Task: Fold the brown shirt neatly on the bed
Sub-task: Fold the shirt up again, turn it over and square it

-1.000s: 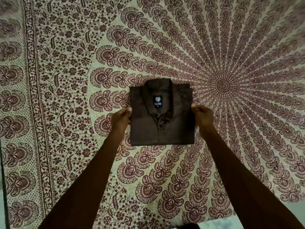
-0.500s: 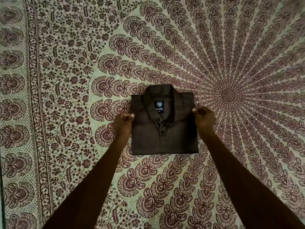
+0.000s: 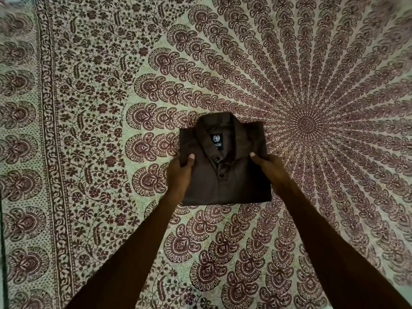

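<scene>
The brown shirt point(image 3: 229, 181) lies folded into a compact rectangle in the middle of the bed, collar and black neck label facing up, two buttons showing on the placket. My left hand point(image 3: 179, 172) grips its left edge, thumb on top of the fabric. On the opposite side my right hand point(image 3: 270, 167) holds the right edge, thumb pressed on the cloth. The fingers of both hands are hidden under the shirt's sides.
The bed is covered by a cream sheet point(image 3: 93, 134) printed with maroon paisley rings around a mandala centre point(image 3: 307, 124) to the right of the shirt. A patterned border band point(image 3: 51, 152) runs down the left side.
Both hands went from closed fists beside the shirt to gripping its side edges with thumbs on top. The shirt now sits a little lower in the view.
</scene>
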